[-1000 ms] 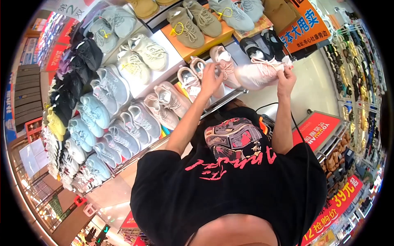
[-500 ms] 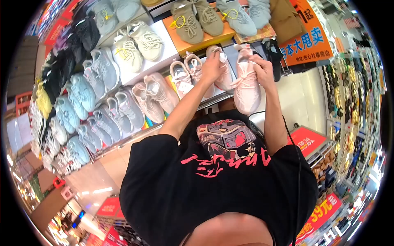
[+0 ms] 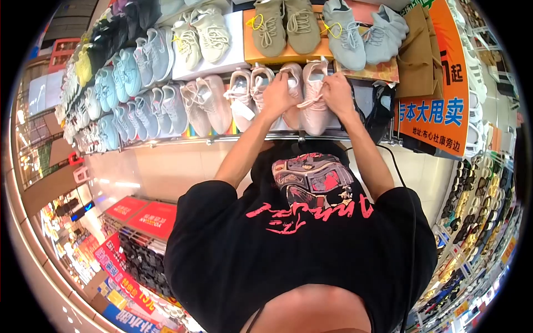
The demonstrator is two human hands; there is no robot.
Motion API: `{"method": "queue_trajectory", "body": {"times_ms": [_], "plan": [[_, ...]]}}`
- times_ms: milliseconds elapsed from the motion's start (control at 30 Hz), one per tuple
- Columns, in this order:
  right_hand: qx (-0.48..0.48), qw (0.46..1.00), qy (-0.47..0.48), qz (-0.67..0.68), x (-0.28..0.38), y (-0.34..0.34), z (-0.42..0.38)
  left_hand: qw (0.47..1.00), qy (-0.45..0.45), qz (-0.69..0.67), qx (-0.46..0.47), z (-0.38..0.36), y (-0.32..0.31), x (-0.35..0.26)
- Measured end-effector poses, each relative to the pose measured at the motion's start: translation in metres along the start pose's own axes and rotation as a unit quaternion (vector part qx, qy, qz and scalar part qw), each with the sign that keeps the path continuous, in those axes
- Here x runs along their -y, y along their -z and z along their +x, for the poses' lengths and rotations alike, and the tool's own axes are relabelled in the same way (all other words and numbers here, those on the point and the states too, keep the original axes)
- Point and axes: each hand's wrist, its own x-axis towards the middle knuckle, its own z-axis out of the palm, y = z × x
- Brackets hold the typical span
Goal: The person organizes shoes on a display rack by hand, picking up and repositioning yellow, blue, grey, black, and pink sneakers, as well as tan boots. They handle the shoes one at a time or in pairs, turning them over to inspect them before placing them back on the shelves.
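A pale pink sneaker [image 3: 315, 108] with tied laces stands at the right end of the front row, toe toward me. My right hand [image 3: 337, 93] is closed on its collar and side. Just left of it is another pink sneaker [image 3: 293, 115], partly covered by my left hand [image 3: 278, 96], whose fingers are closed at its upper edge. Left of my left hand stand a pinkish sneaker [image 3: 261, 83] and one with a white tag [image 3: 242, 110].
Rows of sneakers fill the rack to the left, with blue pairs [image 3: 126, 72]. Behind are olive sneakers [image 3: 302, 28] on an orange box and grey ones [image 3: 345, 36]. A brown paper bag [image 3: 416, 55] and an orange sign [image 3: 438, 111] stand right. A metal rail [image 3: 222, 139] edges the rack.
The pink sneaker in my right hand has come down and left into the front row, beside the other. My left hand has shifted slightly left. The view has turned.
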Motion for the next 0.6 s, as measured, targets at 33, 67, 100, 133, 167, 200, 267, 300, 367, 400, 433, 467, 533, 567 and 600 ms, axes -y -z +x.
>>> {"method": "queue_trajectory", "body": {"times_ms": [33, 67, 100, 133, 167, 200, 267, 300, 367, 400, 433, 467, 533, 567, 600], "plan": [[0.020, 0.999, 0.008, -0.025, 0.002, -0.002, 0.001, 1.000, 0.020, 0.001, -0.001, 0.001, -0.001, 0.000], [0.038, 0.998, 0.015, -0.050, 0.002, -0.004, 0.001, 0.999, 0.038, 0.003, -0.001, 0.001, -0.001, 0.000], [0.040, 0.998, 0.017, -0.045, -0.001, -0.005, 0.002, 0.999, 0.026, -0.001, -0.022, -0.002, 0.001, -0.003], [0.042, 0.998, 0.010, -0.039, -0.007, -0.004, 0.005, 0.999, 0.027, 0.002, -0.022, 0.000, 0.002, -0.003], [0.044, 0.998, 0.001, -0.035, -0.011, -0.004, 0.006, 0.999, 0.023, 0.000, -0.024, 0.001, 0.000, -0.002], [0.042, 0.999, -0.003, -0.034, -0.009, -0.002, 0.008, 1.000, 0.016, -0.003, -0.025, 0.001, -0.002, 0.000], [0.079, 0.996, -0.020, -0.024, -0.007, 0.004, 0.010, 0.999, -0.013, -0.003, -0.030, 0.001, -0.007, 0.005], [0.075, 0.997, -0.022, -0.028, -0.004, 0.007, 0.010, 0.998, -0.040, -0.004, -0.040, 0.003, -0.010, 0.008], [0.090, 0.996, -0.004, -0.016, 0.002, 0.015, 0.005, 0.998, -0.050, 0.006, -0.028, 0.006, -0.019, 0.010], [0.083, 0.996, -0.010, -0.022, 0.005, 0.016, 0.002, 0.998, -0.053, 0.019, -0.014, 0.005, -0.018, 0.006], [0.030, 1.000, 0.004, -0.003, 0.007, 0.015, -0.004, 0.998, -0.062, 0.010, -0.009, 0.004, -0.019, 0.002], [-0.024, 0.999, 0.017, 0.013, 0.009, 0.016, -0.010, 0.997, -0.074, 0.007, -0.002, 0.003, -0.018, 0.000], [-0.064, 0.998, 0.005, 0.011, 0.009, 0.033, -0.023, 0.995, -0.050, 0.083, -0.002, 0.003, -0.002, -0.017], [-0.121, 0.992, -0.027, 0.004, 0.003, 0.045, -0.032, 0.994, -0.037, 0.106, 0.000, 0.003, 0.009, -0.032], [-0.177, 0.983, -0.058, -0.002, -0.004, 0.058, -0.042, 0.994, -0.045, 0.100, 0.002, 0.004, 0.003, -0.038]]}}
